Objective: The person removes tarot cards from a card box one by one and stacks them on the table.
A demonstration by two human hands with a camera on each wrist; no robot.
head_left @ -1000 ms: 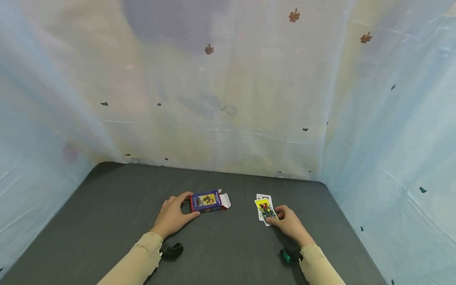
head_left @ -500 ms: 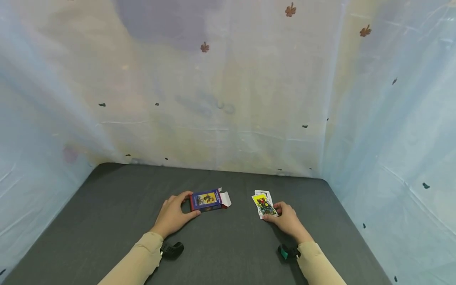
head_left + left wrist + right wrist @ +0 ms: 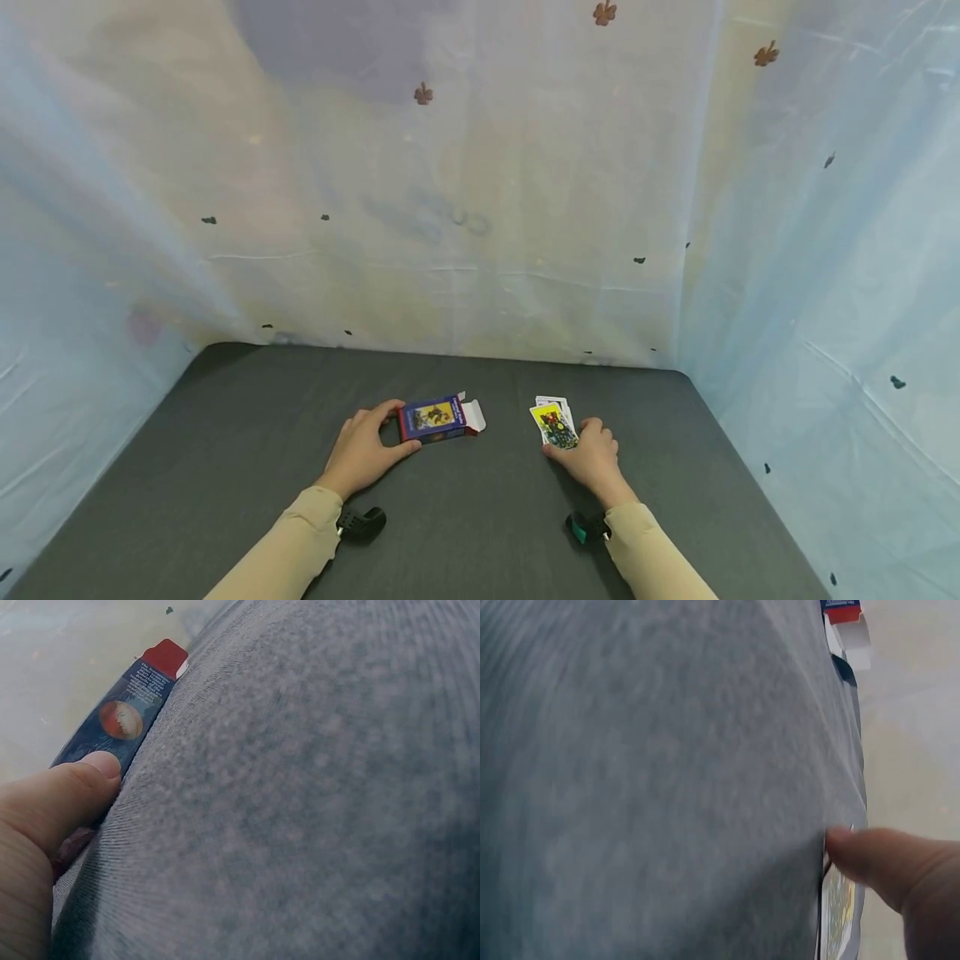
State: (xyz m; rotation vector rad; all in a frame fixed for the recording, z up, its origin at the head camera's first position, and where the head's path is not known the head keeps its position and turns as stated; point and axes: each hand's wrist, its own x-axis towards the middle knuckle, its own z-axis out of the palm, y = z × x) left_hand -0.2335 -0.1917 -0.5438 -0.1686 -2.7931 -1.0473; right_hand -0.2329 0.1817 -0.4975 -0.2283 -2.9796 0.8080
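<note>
Left hand [image 3: 362, 450]: it grips the blue box [image 3: 433, 420], thumb at the near side, fingers at the far corner.
Right hand [image 3: 591, 460]: it holds the near end of the cards [image 3: 557, 425] between thumb and fingers.
Cards: small overlapping pile, yellow one on top, well apart from the box.
Box: lying on the dark surface [image 3: 465, 525], its white flap [image 3: 474, 416] (it is open) toward the cards.
Sheet [image 3: 480, 275]: pale, hanging behind.
</note>
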